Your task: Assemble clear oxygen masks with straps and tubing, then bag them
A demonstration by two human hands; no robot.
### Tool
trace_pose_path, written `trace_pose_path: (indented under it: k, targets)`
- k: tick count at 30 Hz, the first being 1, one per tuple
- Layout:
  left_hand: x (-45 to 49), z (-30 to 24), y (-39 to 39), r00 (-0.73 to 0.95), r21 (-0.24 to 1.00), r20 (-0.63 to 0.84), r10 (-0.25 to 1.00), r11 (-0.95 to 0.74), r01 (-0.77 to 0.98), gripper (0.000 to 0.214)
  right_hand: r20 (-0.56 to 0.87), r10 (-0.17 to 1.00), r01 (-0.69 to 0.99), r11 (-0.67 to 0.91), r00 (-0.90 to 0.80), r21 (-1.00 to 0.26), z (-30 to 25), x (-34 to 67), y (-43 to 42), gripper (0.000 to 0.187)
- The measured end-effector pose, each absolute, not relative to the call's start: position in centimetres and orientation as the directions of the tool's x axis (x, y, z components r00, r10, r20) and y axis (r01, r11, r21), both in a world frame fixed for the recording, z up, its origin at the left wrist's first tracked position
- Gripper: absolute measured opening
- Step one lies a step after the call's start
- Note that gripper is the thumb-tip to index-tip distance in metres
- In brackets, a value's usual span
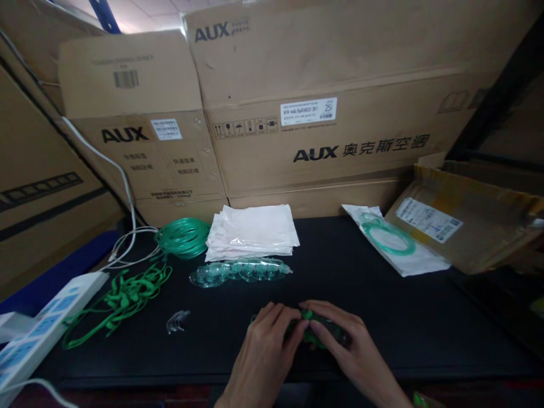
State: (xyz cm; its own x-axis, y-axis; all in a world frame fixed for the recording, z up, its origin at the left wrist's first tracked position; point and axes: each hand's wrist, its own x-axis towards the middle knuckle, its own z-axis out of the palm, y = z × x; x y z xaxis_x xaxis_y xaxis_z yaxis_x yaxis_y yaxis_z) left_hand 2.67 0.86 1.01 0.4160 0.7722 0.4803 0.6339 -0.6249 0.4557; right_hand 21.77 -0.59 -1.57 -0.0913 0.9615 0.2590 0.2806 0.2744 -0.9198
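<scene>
My left hand [266, 345] and my right hand [346, 343] meet at the near edge of the black table [425, 317]. Both are closed on a small clear mask with a green part [312, 328], fingertips pinching it from either side. Most of that piece is hidden under my fingers. Beyond my hands lies a row of clear plastic masks [240, 270]. A stack of white plastic bags [253, 231] sits behind that row. To the left lie a coil of green tubing [183, 237] and a loose heap of green straps [119, 300].
Small clear clips [177, 321] lie left of my hands. A bagged green tube [393, 238] rests at right beside an open cardboard box [471, 221]. A white power strip [46, 326] and its cables lie at far left. Large AUX cartons [323, 107] wall the back.
</scene>
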Motion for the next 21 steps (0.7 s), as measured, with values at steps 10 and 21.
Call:
trace_pose_path:
  k: [10,21]
  targets:
    - [2.6,0.0,0.9,0.454,0.451,0.483,0.749,-0.657,0.604,0.016,0.361,0.933,0.354,0.339,-0.004,-0.871,-2.1,21.2,-0.7,0.024]
    - [-1.3,-1.2,-2.3,0.505,0.513,0.378,0.776,-0.63,0.583,0.015,0.134,0.973,0.18,0.1,0.188,-0.979,-1.9,21.2,-0.3,0.036]
